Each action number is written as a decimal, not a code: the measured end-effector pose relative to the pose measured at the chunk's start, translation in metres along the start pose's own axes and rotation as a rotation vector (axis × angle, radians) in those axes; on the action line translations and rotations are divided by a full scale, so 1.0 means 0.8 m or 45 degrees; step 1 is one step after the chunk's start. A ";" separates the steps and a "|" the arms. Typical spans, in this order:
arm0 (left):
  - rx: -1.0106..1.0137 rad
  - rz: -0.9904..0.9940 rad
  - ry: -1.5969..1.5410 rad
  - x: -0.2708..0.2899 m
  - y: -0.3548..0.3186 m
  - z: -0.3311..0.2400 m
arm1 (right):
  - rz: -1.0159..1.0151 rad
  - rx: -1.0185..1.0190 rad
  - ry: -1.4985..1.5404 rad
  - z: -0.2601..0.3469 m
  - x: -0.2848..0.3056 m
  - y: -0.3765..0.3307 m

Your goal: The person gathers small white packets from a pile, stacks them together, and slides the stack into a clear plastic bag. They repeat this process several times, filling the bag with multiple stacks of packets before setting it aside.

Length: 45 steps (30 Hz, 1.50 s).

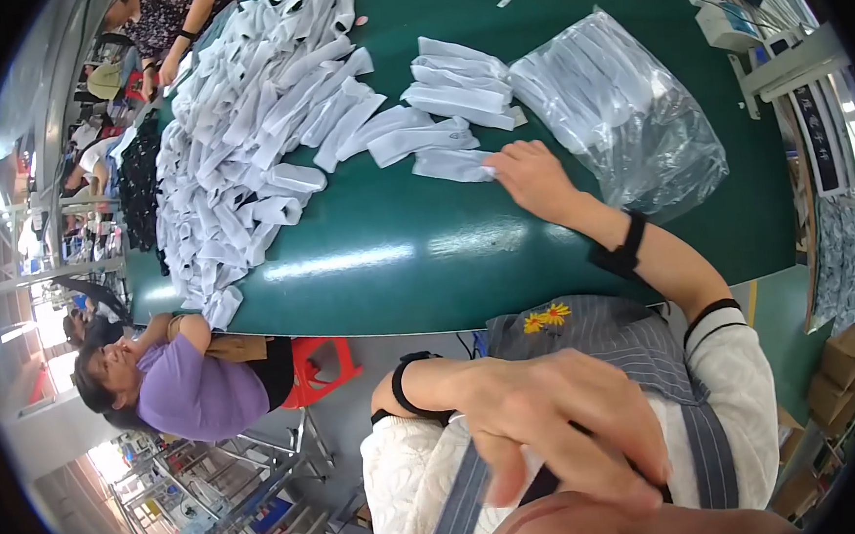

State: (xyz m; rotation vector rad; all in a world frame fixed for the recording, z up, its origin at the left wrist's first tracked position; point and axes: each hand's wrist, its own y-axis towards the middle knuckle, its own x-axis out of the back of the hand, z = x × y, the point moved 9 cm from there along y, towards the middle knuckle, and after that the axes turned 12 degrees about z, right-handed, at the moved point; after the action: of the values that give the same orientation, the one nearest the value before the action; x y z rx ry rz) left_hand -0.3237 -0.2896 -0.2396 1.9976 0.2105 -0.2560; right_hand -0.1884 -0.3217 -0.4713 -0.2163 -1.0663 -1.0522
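Observation:
My right hand (532, 177) reaches out over the green table (398, 259), a black band on its wrist. Its fingertips pinch the near end of a flat white sock (449, 165). More white socks (456, 94) lie in a short row just beyond it. A clear plastic bag of white socks (623, 108) sits immediately right of this hand. My left hand (555, 426) hangs close to the camera in front of my striped apron (618, 339), fingers spread and holding nothing. It also wears a black wristband.
A large heap of white socks (243, 131) covers the table's left side, with dark socks (138, 182) at its edge. A person in a purple top (195, 389) sits by a red stool (321, 362). Another person's arms (174, 38) work at the far left. Cardboard boxes (840, 369) stand on the right.

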 end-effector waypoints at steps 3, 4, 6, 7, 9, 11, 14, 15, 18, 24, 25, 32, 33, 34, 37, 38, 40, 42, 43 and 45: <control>0.685 0.290 0.829 0.022 -0.051 0.013 | 0.005 -0.090 0.314 -0.011 0.015 -0.016; 0.949 0.326 1.163 0.048 -0.076 0.008 | 0.025 -0.139 0.462 -0.012 0.024 -0.027; 1.362 -0.224 2.078 0.144 -0.156 -0.031 | 0.059 -0.210 0.561 -0.005 0.034 -0.040; 1.421 -0.185 2.289 0.166 -0.195 -0.033 | 0.078 -0.252 0.691 0.003 0.032 -0.038; 1.379 -0.142 2.394 0.180 -0.240 -0.027 | 0.100 -0.286 0.834 0.017 0.029 -0.026; 1.410 -0.377 2.252 0.184 -0.286 -0.021 | 0.110 -0.384 1.187 0.009 0.015 -0.003; 1.520 -0.782 2.038 0.173 -0.318 -0.017 | -0.019 -0.454 1.025 -0.009 0.015 0.071; 1.593 -0.957 1.959 0.169 -0.326 -0.020 | -0.063 -0.206 0.653 -0.002 0.008 0.102; 1.797 -1.188 1.779 0.155 -0.371 -0.048 | 0.260 0.183 -0.124 0.054 -0.079 0.180; 1.549 -0.740 2.313 0.108 -0.328 -0.057 | 0.068 0.079 -0.018 0.044 -0.027 0.176; 1.463 -0.563 2.470 0.100 -0.306 -0.049 | -0.017 0.014 0.180 0.039 0.016 0.156; 1.420 -0.183 2.654 0.144 -0.263 -0.023 | 0.202 -0.473 0.850 -0.025 -0.026 -0.007; 1.492 -0.059 2.689 0.149 -0.265 -0.017 | 0.360 -0.588 0.976 -0.024 -0.044 -0.022; 1.497 -0.045 2.678 0.154 -0.269 -0.018 | 0.353 -0.600 0.983 -0.022 -0.040 -0.025; 1.444 -0.004 2.405 0.179 -0.282 -0.005 | 0.706 -0.498 0.462 -0.022 -0.023 -0.004; 1.444 0.003 2.414 0.185 -0.282 -0.002 | 0.698 -0.491 0.464 -0.024 -0.025 0.015; 1.425 -0.043 2.488 0.188 -0.283 0.013 | -0.134 -0.056 -0.151 0.011 0.046 0.058; 1.410 -0.032 2.524 0.192 -0.278 0.018 | -0.100 -0.127 -0.241 -0.018 0.020 0.069; 1.428 -0.018 2.503 0.196 -0.275 0.020 | -0.054 -0.192 -0.330 -0.035 0.001 0.074; 1.492 -0.063 2.463 0.193 -0.277 0.022 | 0.022 -0.233 -0.405 -0.042 -0.011 0.078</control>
State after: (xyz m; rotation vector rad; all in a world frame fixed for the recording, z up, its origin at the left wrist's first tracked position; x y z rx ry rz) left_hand -0.2350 -0.2064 -0.4812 2.5552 1.5413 2.0490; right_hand -0.1194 -0.3045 -0.4756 -0.5544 -1.2492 -1.1239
